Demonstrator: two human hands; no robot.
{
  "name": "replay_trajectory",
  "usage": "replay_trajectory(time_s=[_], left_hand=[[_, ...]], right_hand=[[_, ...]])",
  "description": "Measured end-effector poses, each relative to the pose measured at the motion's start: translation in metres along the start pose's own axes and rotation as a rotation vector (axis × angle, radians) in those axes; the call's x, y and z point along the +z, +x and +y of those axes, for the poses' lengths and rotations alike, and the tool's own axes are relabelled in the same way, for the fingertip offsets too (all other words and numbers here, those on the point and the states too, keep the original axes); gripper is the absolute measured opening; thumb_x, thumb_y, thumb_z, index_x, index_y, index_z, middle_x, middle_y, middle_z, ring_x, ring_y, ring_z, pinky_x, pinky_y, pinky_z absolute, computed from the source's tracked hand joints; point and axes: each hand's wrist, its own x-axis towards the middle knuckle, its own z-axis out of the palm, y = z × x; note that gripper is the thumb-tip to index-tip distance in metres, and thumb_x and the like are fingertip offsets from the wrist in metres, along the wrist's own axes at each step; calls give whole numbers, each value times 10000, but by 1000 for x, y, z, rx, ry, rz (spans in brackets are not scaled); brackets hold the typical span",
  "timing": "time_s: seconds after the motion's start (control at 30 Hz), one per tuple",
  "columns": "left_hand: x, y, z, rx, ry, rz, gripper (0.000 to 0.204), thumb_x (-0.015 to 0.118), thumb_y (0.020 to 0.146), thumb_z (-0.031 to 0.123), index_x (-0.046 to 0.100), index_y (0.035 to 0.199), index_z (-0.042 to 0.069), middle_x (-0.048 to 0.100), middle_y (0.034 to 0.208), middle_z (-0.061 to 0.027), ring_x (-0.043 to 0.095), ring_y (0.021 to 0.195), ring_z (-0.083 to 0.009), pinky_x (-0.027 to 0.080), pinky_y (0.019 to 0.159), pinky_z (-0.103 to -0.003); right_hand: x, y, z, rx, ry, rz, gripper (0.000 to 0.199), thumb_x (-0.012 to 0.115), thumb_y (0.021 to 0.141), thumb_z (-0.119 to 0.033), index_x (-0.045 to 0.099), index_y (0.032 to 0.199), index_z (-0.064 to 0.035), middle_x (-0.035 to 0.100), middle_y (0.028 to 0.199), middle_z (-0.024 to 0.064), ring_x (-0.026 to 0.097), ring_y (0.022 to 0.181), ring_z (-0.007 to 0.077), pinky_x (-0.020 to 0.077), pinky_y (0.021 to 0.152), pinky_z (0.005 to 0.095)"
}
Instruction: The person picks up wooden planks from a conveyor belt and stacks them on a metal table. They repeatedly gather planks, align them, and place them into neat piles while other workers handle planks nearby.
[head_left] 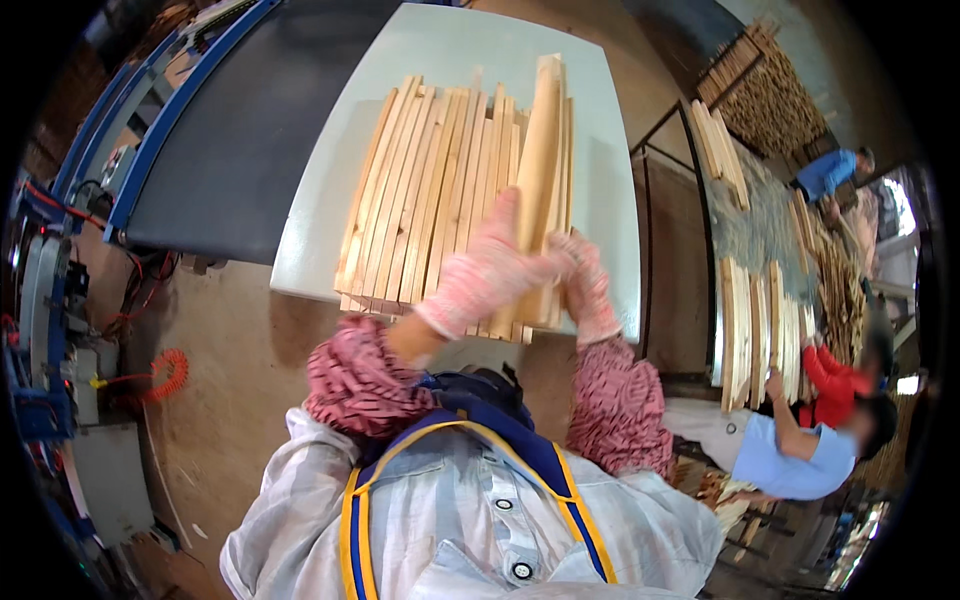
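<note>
A pale wooden strip (541, 150), slightly blurred and tilted up, stands out above a row of strips. My left hand (485, 278), in a pink-and-white knitted glove, is closed round it from the left, with one digit pointing up along the wood. On its right side my gloved right hand (592, 285) grips the lower part of the same strip, its fingers meeting those of the left; some are hidden. Beneath and to the left lies a stack of wooden strips (415, 190), side by side and pointing away from me, on a pale smooth tabletop (335, 160).
A dark conveyor belt (260, 130) with a blue frame runs at the left, near machinery and a coiled red hose (170, 375). On the right, people work at a long table (745, 235) bearing wooden strips. A large wood stack (770, 95) stands behind.
</note>
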Motion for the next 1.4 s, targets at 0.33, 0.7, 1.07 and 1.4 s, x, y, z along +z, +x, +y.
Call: replay_trajectory(time_s=[0.33, 0.7, 1.07, 1.4], left_hand=[[-19, -17, 19, 83, -206, -9, 1115, 816, 666, 93, 100, 1518, 29, 516, 1282, -189, 572, 1116, -276, 491, 927, -313], [-237, -35, -63, -145, 0, 239, 830, 713, 701, 13, 351, 1444, 87, 554, 1219, -106, 603, 1035, -230, 531, 895, -322], [-213, -42, -68, -321, 1181, 263, 828, 738, 737, 360, 387, 1440, 100, 292, 1525, -123, 197, 1436, -317, 240, 1166, -385], [-96, -86, -37, 505, 1062, 39, 742, 774, 638, 391, 517, 1295, 161, 441, 1389, -133, 366, 1334, -347, 330, 1103, -461]], right_hand=[[2, -25, -58, -57, 452, -92, 628, 676, 898, -245, 379, 1399, -8, 558, 1259, 113, 563, 1134, 200, 484, 926, 297], [-1, 13, 28, 220, -206, 102, 939, 774, 771, -407, 311, 1429, 76, 450, 1405, 235, 463, 1285, 301, 395, 1045, 334], [-1, 5, -38, 358, -713, -101, 718, 631, 845, -542, 525, 1303, 1, 587, 1244, 193, 598, 1090, 269, 521, 865, 354], [-1, 29, -7, 311, -764, -27, 640, 594, 854, -585, 602, 1082, 12, 653, 952, 181, 628, 883, 284, 500, 738, 398]])
